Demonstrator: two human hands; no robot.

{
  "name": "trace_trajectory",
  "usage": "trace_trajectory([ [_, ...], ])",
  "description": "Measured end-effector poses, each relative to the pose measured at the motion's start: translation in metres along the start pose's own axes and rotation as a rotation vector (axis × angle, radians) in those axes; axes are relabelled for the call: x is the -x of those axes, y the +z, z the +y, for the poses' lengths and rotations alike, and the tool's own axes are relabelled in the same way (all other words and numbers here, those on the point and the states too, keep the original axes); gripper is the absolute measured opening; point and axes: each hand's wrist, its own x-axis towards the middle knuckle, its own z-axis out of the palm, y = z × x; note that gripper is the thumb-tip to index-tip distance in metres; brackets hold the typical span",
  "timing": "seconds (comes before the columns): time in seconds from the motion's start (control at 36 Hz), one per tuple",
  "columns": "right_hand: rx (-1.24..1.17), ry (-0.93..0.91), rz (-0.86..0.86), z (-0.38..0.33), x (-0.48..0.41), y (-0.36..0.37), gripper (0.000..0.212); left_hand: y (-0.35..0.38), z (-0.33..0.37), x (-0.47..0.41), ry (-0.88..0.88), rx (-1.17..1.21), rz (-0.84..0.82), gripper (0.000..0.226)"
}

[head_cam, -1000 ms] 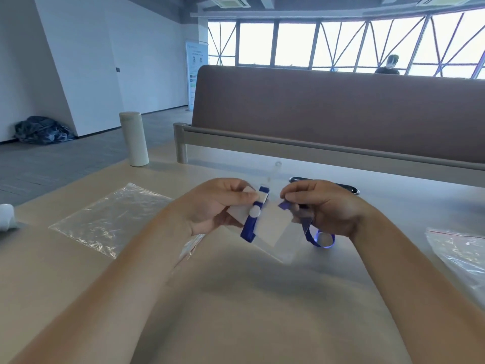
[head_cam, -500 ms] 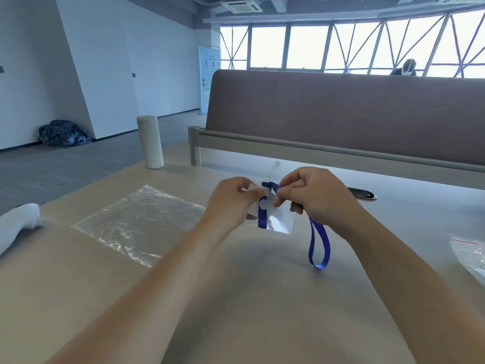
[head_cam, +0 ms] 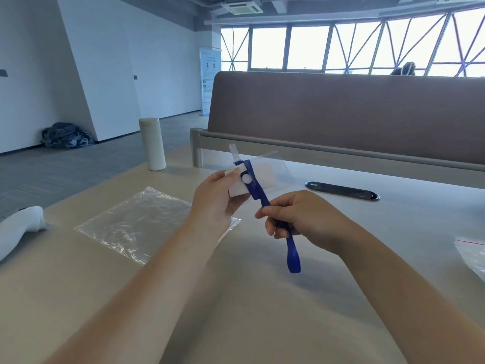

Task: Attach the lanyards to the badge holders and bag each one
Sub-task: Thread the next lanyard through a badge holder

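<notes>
Head view showed us holding the work above the table (head_cam: 262, 324), both hands raised in front of us. Our left hand (head_cam: 212, 203) was closed on the clear badge holder (head_cam: 265, 174), thumb and fingers pinching its near edge so the sleeve stood up and tilted away. Our right hand (head_cam: 301, 219) was curled shut around the blue lanyard (head_cam: 258, 190), gripping the strap just below the holder, with the free loop hanging out under the fist. A white snap sat on the strap against the holder, and a clear tab stuck up past its top edge. We judged the holder to be light, thin and slippery, apt to flex, so an edge pinch near the slot suited it best. We took the strap for soft and limp; gripping it close to the snap gave control. A flat plastic bag (head_cam: 133, 227) lay on the table just left of our left wrist, unopened as far as we could tell.
</notes>
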Motion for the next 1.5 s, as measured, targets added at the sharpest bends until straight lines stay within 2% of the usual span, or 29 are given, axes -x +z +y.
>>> trace_trajectory([
  [0.11, -0.115, 0.047, -0.130, 0.011, 0.002, -0.010, 0.023, 0.001, 0.002, 0.000, -0.004, -0.002, -0.102, 0.013],
  [0.28, -0.256, 0.080, -0.331, 0.029, 0.005, -0.034, 0.022, 0.003, 0.006, 0.006, -0.063, 0.004, -0.345, 0.013],
  [0.33, -0.263, 0.066, -0.382, 0.032, 0.008, -0.041, 0.017, 0.001, 0.006, 0.007, -0.098, -0.065, -0.467, 0.019],
  [0.42, -0.330, 0.048, -0.410, 0.036, 0.010, -0.052, 0.011, 0.000, 0.007, 0.014, -0.158, -0.207, -0.631, 0.004],
  [0.53, -0.324, 0.065, -0.313, 0.038, 0.011, -0.070, 0.007, 0.006, 0.005, 0.022, -0.206, -0.508, -0.708, 0.004],
  [0.64, -0.187, 0.076, -0.119, 0.033, 0.011, -0.076, 0.009, 0.009, -0.001, 0.021, -0.217, -0.714, -0.678, 0.002],
  [0.75, -0.092, 0.026, 0.027, 0.025, 0.007, -0.068, 0.009, 0.009, -0.004, 0.018, -0.191, -0.766, -0.630, 0.008],
  [0.83, 0.032, -0.011, 0.107, 0.017, 0.004, -0.058, 0.008, 0.010, -0.004, 0.018, -0.043, -0.942, -0.577, 0.006],
  [0.92, 0.093, -0.036, 0.163, 0.010, 0.003, -0.051, 0.011, 0.011, -0.004, 0.019, 0.094, -1.082, -0.530, 0.020],
  [0.97, 0.107, -0.059, 0.178, 0.005, 0.005, -0.049, 0.013, 0.012, -0.003, 0.019, 0.145, -1.122, -0.510, 0.019],
  [1.14, 0.243, -0.112, 0.140, -0.012, 0.014, -0.048, 0.019, 0.013, -0.004, 0.017, 0.263, -1.087, -0.408, 0.018],
  [1.31, 0.413, -0.149, 0.164, -0.019, 0.013, -0.045, 0.018, 0.013, -0.002, 0.017, 0.292, -0.987, -0.329, 0.022],
  [1.5, 0.479, -0.173, 0.222, -0.018, 0.009, -0.035, 0.022, 0.013, -0.001, 0.016, 0.300, -0.967, -0.285, 0.019],
])
